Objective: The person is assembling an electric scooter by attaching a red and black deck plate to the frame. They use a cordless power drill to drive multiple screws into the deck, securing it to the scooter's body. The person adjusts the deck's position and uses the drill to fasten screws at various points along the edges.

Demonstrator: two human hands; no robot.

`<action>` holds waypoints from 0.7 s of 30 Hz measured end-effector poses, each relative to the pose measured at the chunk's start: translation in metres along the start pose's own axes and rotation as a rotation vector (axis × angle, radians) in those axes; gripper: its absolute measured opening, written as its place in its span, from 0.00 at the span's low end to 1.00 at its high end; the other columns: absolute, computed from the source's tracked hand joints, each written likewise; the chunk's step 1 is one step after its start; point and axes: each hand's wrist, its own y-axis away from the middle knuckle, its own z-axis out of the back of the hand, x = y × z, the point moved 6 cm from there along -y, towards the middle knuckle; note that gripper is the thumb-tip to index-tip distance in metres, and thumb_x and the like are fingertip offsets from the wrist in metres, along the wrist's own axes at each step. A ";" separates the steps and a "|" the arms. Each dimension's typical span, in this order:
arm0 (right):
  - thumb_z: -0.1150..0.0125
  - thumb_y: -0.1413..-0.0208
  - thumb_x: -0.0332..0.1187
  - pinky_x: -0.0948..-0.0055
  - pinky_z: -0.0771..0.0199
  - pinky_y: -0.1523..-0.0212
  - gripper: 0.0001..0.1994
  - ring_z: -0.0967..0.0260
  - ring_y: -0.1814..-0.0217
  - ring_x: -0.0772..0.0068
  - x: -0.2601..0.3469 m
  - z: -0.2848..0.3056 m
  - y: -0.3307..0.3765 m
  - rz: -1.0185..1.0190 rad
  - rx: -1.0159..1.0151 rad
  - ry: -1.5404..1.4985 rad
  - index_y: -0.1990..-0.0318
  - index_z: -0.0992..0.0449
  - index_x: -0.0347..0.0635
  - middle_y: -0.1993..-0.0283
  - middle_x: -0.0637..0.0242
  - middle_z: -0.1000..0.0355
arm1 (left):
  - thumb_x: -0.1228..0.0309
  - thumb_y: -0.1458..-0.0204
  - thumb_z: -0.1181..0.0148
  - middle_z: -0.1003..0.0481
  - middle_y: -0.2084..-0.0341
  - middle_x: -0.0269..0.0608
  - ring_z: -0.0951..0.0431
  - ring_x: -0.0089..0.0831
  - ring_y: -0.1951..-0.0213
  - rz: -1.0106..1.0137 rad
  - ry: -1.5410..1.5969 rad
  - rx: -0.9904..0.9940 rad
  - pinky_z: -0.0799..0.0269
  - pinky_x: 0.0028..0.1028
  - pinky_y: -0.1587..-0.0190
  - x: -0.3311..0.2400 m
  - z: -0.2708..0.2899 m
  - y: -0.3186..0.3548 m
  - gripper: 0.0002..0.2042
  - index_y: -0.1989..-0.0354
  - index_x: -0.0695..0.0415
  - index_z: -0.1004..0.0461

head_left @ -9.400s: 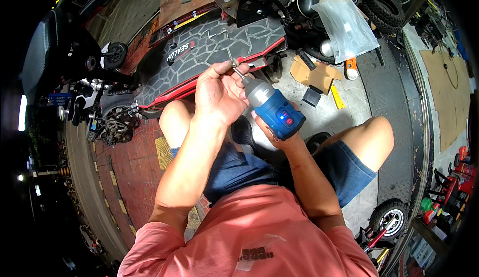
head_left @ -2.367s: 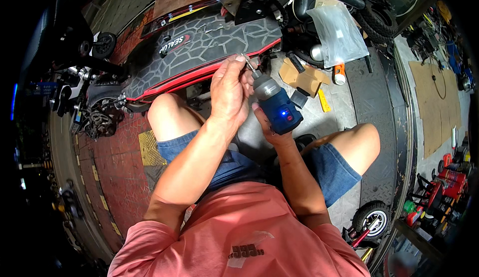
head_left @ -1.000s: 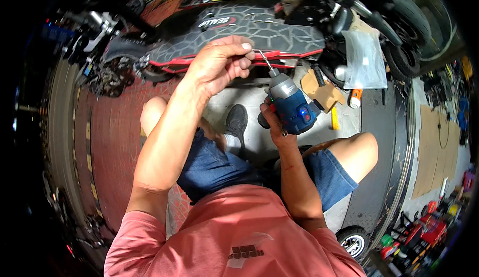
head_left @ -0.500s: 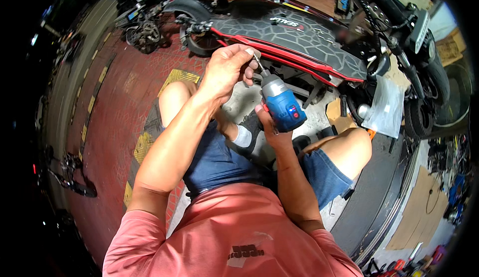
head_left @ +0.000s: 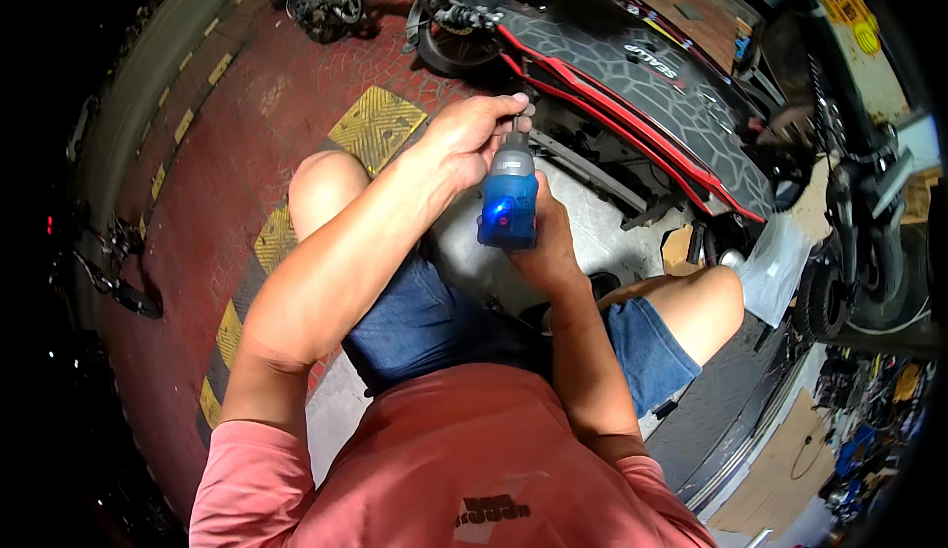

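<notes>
Stretching diagonally ahead of us, the scooter [head_left: 632, 74] is the largest thing near our hands, its dark patterned deck slanting down toward the right and its red edge facing us. Between that edge and our lap is the blue and grey driver [head_left: 509, 197], raised off the floor in front of us. Its body's long axis runs almost straight away from us, leaning very slightly right, with the grey nose pointing toward the scooter and the blue back, where a light glows, turned to us. Our right hand [head_left: 549, 237] comes up from the lower right, the forearm tilting leftward, and is wrapped around the driver from its right side; most of its fingers are hidden behind the body. Our left hand [head_left: 469, 138] reaches in from the lower left, elbow bent outward, wrist just left of the nose, its thumb and fingers curled narrowly together at the bit [head_left: 514, 136]. We cannot tell whether they grip it or pinch something smaller, since the fingertips cover its end.
</notes>
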 end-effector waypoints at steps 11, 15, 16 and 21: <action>0.24 0.53 0.28 0.58 0.21 0.50 0.24 0.18 0.54 0.48 -0.043 -0.040 -0.107 -0.250 0.012 0.326 0.47 0.27 0.42 0.58 0.52 0.18 | 0.71 0.37 0.34 0.18 0.67 0.43 0.20 0.30 0.67 -0.170 -0.119 -0.151 0.21 0.34 0.63 -0.054 0.054 -0.097 0.07 0.59 0.64 0.19; 0.23 0.52 0.35 0.56 0.21 0.50 0.25 0.18 0.53 0.45 -0.055 -0.048 -0.128 -0.257 -0.056 0.373 0.48 0.27 0.40 0.57 0.49 0.18 | 0.75 0.38 0.35 0.18 0.68 0.42 0.20 0.28 0.66 -0.203 -0.206 -0.101 0.23 0.29 0.62 -0.059 0.062 -0.135 0.05 0.60 0.64 0.18; 0.24 0.52 0.35 0.56 0.21 0.50 0.24 0.18 0.53 0.45 -0.061 -0.046 -0.130 -0.278 -0.052 0.379 0.49 0.27 0.40 0.57 0.49 0.18 | 0.77 0.39 0.36 0.18 0.69 0.41 0.20 0.28 0.67 -0.215 -0.241 -0.109 0.24 0.29 0.62 -0.058 0.061 -0.143 0.04 0.61 0.64 0.18; 0.24 0.48 0.39 0.51 0.22 0.49 0.23 0.19 0.52 0.39 -0.071 -0.037 -0.140 -0.359 -0.041 0.390 0.49 0.28 0.42 0.57 0.46 0.18 | 0.80 0.45 0.40 0.19 0.71 0.40 0.23 0.26 0.69 -0.256 -0.319 -0.101 0.27 0.27 0.63 -0.058 0.056 -0.162 0.05 0.64 0.65 0.18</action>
